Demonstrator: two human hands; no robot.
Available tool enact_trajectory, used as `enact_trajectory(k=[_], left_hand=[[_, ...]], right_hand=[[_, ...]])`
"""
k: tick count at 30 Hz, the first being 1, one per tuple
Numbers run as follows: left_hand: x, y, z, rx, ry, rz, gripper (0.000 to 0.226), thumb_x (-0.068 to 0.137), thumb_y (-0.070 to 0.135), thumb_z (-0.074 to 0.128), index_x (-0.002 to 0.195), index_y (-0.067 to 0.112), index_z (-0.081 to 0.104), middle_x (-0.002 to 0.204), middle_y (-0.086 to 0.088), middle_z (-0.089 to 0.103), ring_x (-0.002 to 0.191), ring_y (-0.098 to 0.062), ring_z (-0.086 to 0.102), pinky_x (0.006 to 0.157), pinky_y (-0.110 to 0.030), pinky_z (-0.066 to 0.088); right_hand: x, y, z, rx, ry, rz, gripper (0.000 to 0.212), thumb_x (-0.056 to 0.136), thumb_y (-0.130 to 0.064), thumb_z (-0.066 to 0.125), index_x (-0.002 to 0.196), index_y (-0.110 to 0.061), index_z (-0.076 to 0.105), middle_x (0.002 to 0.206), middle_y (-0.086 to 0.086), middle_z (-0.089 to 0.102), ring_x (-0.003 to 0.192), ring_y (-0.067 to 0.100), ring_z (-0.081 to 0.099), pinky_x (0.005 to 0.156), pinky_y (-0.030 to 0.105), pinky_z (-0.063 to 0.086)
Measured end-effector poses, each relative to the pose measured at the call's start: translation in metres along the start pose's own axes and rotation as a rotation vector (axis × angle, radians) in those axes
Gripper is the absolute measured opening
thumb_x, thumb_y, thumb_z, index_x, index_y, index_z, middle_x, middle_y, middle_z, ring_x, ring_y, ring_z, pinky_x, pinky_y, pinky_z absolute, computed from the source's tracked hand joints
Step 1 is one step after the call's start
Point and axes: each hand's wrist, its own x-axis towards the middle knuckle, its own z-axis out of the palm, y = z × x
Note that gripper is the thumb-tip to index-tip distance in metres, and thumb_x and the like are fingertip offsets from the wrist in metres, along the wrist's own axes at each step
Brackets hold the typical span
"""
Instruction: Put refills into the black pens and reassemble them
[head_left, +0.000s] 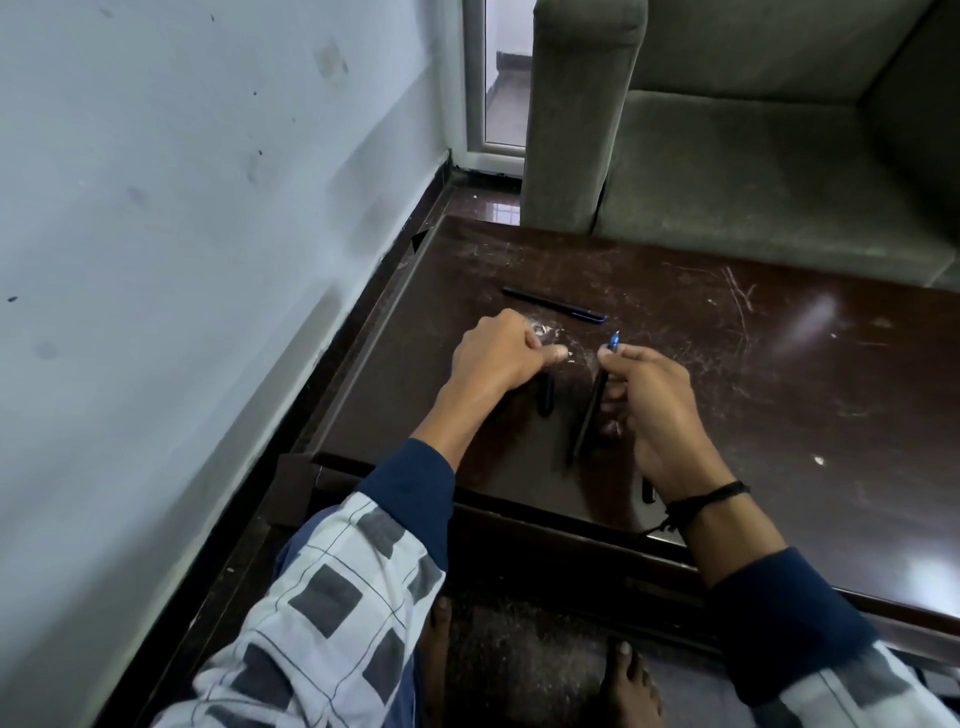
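My right hand (657, 410) holds a black pen (589, 415) between thumb and fingers, its blue tip pointing up and away above the dark wooden table (779, 389). My left hand (501, 356) is curled into a fist, and a short black pen part (545, 395) sticks out below it; the grip itself is hidden. A second black pen (553, 305) with a blue end lies flat on the table beyond both hands. Another small black piece (647, 490) lies by my right wrist, near the table's front edge.
A grey-green sofa (753, 156) stands right behind the table. A pale wall (182, 260) runs along the left, close to the table's left edge. My bare feet (631, 680) rest on the floor below the table's front edge.
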Motion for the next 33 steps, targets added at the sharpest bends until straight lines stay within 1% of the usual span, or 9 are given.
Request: enact_trajectory(k=[3,6,8,10,15,17,19,22,33], left_hand=[[-0.005,0.006,-0.004,-0.416,-0.23,0.023,0.042,0.086,0.061,0.071,0.096,0.021,0.076,0.085,0.003,0.079,0.079,-0.01,0.075,0.074,-0.03,0.057],[-0.008,0.007,-0.006,-0.642,-0.438,0.066,0.032,0.086,0.046,0.078,0.101,0.018,0.077,0.091,-0.005,0.08,0.08,-0.012,0.076,0.07,-0.023,0.059],[-0.005,0.004,-0.007,-0.719,-0.385,0.081,0.017,0.086,0.026,0.082,0.098,0.014,0.079,0.087,-0.008,0.079,0.075,-0.013,0.073,0.066,-0.021,0.058],[-0.002,0.0,-0.01,-0.806,-0.254,0.064,0.012,0.083,0.013,0.083,0.094,0.009,0.08,0.08,-0.008,0.078,0.07,-0.011,0.071,0.064,-0.02,0.057],[0.002,-0.005,-0.016,-1.064,-0.08,0.034,0.021,0.08,0.002,0.084,0.098,0.003,0.074,0.079,-0.012,0.076,0.073,-0.018,0.073,0.067,-0.024,0.06],[0.001,-0.004,-0.017,-1.119,-0.102,0.019,0.02,0.081,0.001,0.082,0.1,0.004,0.075,0.085,-0.012,0.077,0.079,-0.021,0.075,0.067,-0.024,0.06],[-0.003,-0.001,-0.016,-1.148,-0.211,0.008,0.018,0.085,-0.002,0.078,0.101,0.005,0.075,0.094,-0.013,0.079,0.088,-0.026,0.077,0.069,-0.026,0.061],[-0.006,0.004,-0.011,-1.145,-0.308,0.008,0.015,0.088,-0.006,0.071,0.099,0.003,0.074,0.099,-0.018,0.078,0.09,-0.027,0.078,0.07,-0.028,0.062],[-0.007,0.007,-0.005,-1.183,-0.231,0.005,0.011,0.084,-0.007,0.075,0.091,0.002,0.077,0.088,-0.011,0.079,0.083,-0.022,0.078,0.068,-0.024,0.061]], right_hand=[[-0.001,-0.01,-0.002,0.226,0.031,-0.023,0.006,0.096,-0.011,0.067,0.094,-0.016,0.068,0.062,-0.008,0.061,0.051,0.004,0.056,0.049,0.02,0.048],[-0.002,-0.015,-0.007,0.349,0.06,-0.012,0.004,0.096,-0.009,0.068,0.097,-0.013,0.07,0.069,-0.004,0.068,0.061,0.007,0.066,0.056,0.02,0.054],[-0.002,-0.015,-0.009,0.386,0.07,0.015,0.006,0.094,-0.008,0.07,0.1,-0.009,0.071,0.073,0.0,0.072,0.066,0.01,0.071,0.058,0.019,0.056],[-0.001,-0.014,-0.008,0.357,0.064,0.033,0.008,0.091,-0.007,0.073,0.099,-0.007,0.073,0.072,0.002,0.074,0.063,0.01,0.071,0.057,0.019,0.056],[0.001,-0.007,-0.005,0.223,-0.014,0.022,0.006,0.087,-0.008,0.078,0.092,-0.006,0.078,0.075,0.006,0.074,0.057,0.007,0.063,0.057,0.018,0.054],[0.002,-0.004,-0.005,0.215,-0.037,0.009,0.005,0.088,-0.006,0.076,0.092,-0.004,0.079,0.078,0.009,0.076,0.059,0.007,0.064,0.059,0.017,0.055],[0.003,-0.003,-0.004,0.213,-0.049,0.0,0.007,0.091,-0.003,0.072,0.094,-0.002,0.078,0.082,0.012,0.077,0.062,0.009,0.067,0.061,0.018,0.056],[0.004,-0.003,-0.004,0.201,-0.066,-0.013,0.011,0.094,0.0,0.067,0.095,-0.002,0.077,0.086,0.014,0.079,0.067,0.011,0.069,0.063,0.019,0.057],[0.004,-0.002,-0.004,0.121,-0.068,-0.072,0.012,0.096,-0.003,0.068,0.088,-0.007,0.076,0.07,0.004,0.074,0.06,0.008,0.065,0.059,0.019,0.054]])
